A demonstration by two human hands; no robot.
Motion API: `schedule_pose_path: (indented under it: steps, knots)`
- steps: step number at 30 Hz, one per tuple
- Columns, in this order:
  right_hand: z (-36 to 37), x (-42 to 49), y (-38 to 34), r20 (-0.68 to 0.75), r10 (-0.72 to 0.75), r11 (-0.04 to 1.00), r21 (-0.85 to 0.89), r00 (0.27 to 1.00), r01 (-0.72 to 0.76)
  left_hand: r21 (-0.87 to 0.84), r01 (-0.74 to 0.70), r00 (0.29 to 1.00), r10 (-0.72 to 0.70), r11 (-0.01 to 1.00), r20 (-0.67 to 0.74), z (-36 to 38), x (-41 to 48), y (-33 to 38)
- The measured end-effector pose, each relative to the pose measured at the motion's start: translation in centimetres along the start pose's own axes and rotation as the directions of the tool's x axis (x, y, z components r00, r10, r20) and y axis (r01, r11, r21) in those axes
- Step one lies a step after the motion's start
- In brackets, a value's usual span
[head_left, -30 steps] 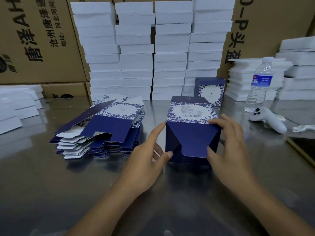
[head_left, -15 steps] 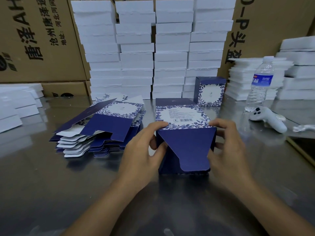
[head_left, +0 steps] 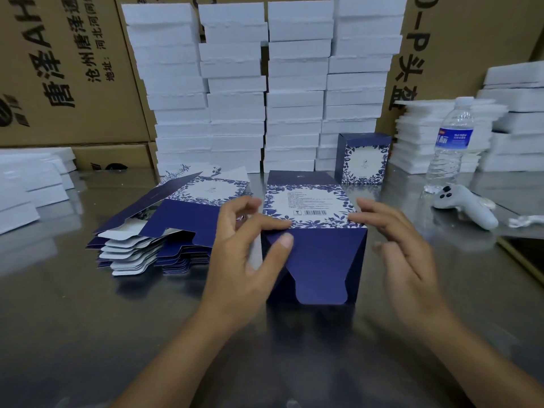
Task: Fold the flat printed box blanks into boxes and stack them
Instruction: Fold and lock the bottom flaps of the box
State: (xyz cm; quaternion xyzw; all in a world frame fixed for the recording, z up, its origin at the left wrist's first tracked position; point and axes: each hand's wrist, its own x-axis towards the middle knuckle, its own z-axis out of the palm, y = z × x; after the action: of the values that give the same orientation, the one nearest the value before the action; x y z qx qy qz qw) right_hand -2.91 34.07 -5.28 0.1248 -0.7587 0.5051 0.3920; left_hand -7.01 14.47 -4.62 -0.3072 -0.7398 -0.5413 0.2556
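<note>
A half-folded navy box (head_left: pixel 315 201) with a floral printed panel and barcode facing up stands on the steel table (head_left: pixel 88 319) in front of me. Its long navy flap (head_left: pixel 321 266) hangs down the near side. My left hand (head_left: pixel 244 260) pinches the box's near left top corner, index finger along the edge and thumb on the flap. My right hand (head_left: pixel 406 254) has loosely spread fingers, with fingertips touching the top right edge. To the left lies a pile of flat blanks (head_left: pixel 176 228). One finished box (head_left: pixel 365 160) stands upright behind.
Tall stacks of white foam pieces (head_left: pixel 265 83) line the back, with more at far left (head_left: pixel 26 184) and right (head_left: pixel 518 119). Brown cartons (head_left: pixel 59 69) stand behind them. A water bottle (head_left: pixel 450 142) and a white controller (head_left: pixel 465 204) sit at the right.
The box has come nearer and its printed panel has tipped up flat. My left hand moved from the box's side to its top left corner. My right hand's grip loosened.
</note>
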Motion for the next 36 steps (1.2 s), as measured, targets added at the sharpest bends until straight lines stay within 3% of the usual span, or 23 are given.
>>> schedule_pose_path:
  steps: [4, 9, 15, 22, 36]
  knots:
    - [0.1, 0.0, -0.2, -0.032, 0.003, 1.0, 0.026, 0.999, -0.002, 0.039, 0.019, 0.991, -0.024, 0.999, 0.13, 0.2, -0.2, 0.0]
    - [0.6, -0.6, -0.4, 0.045, -0.125, 0.972, -0.196, 0.991, 0.131, 0.158, -0.066, 0.997, 0.07, 0.985, -0.016, 0.8, -0.2, 0.1]
    - [1.3, -0.4, -0.8, -0.009, -0.323, 0.883, -0.364, 0.946, 0.298, 0.091, -0.075, 0.994, 0.082, 0.993, -0.075, 1.1, -0.1, 0.4]
    - [2.0, 0.1, -1.4, -0.074, -0.38, 0.886, -0.315, 0.922, 0.34, 0.125, -0.219, 0.97, 0.23, 0.968, -0.077, 1.6, -0.2, 0.7]
    - [1.6, 0.2, -1.1, -0.031, -0.478, 0.819, -0.377, 0.878, 0.433, 0.108, -0.285, 0.95, 0.296, 0.952, -0.099, 1.4, 0.0, 0.6]
